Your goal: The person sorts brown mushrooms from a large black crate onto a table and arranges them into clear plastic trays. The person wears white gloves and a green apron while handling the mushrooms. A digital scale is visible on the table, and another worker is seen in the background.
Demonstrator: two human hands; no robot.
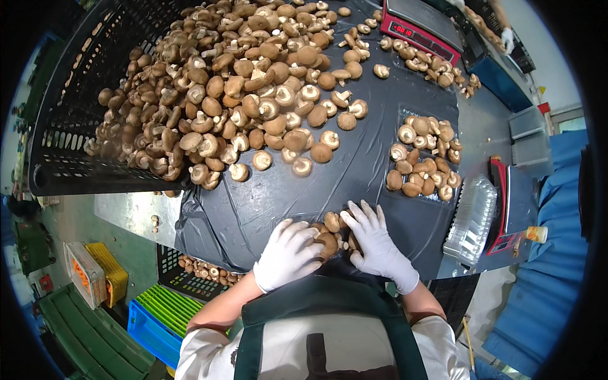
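Both my hands wear thin white gloves. Spread over the left side of a group of brown mushrooms (327, 242) is my left hand (290, 254), its fingertips touching them. My right hand (377, 242) rests on the group's right side, fingers apart. Under them the rim of a clear plastic tray partly shows; the hands hide most of it. A large heap of shiitake mushrooms (247, 80) spills from a tipped black plastic crate (109, 183) onto the black sheeting (247, 204). Filled clear trays of mushrooms (422, 173) stand at the right.
Stacked empty clear trays (470, 218) stand at the right beside a red scale (498, 204). Another red scale (420, 28) with a lit display is at the back. A black crate of mushrooms (190, 280) sits below the table's left edge. Another person's gloved hand (507, 40) shows at upper right.
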